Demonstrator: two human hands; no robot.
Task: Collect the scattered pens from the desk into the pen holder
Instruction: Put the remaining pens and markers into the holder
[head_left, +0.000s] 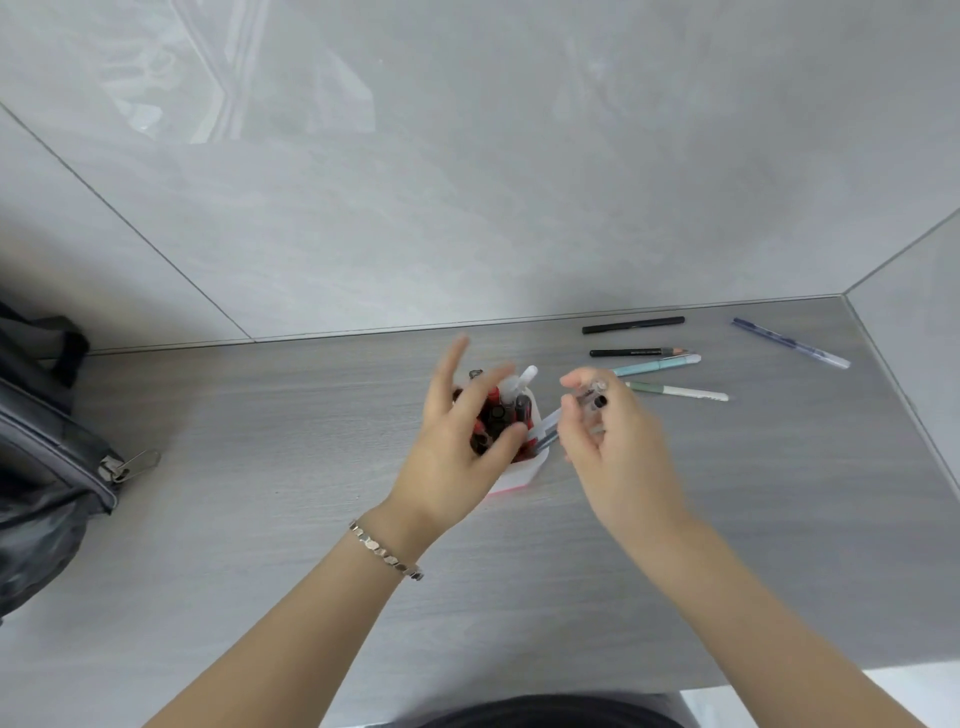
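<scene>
A white and red pen holder (524, 470), packed with several pens, stands mid-desk. My left hand (457, 436) is over it, thumb pressed against the pens inside and fingers spread. My right hand (608, 431) grips a clear pen (592, 397) whose lower end points into the holder's right side. Scattered to the right lie a black pen (634, 325), a black pencil (636, 353), a light blue pen (657, 365), a green and white pen (678, 391) and a blue translucent pen (789, 343).
A grey backpack (47, 441) with a metal zipper pull sits at the desk's left edge. A tiled wall (467, 182) rises behind the grey wood-grain desk (260, 519) and along its right side. The desk's front edge is at lower right.
</scene>
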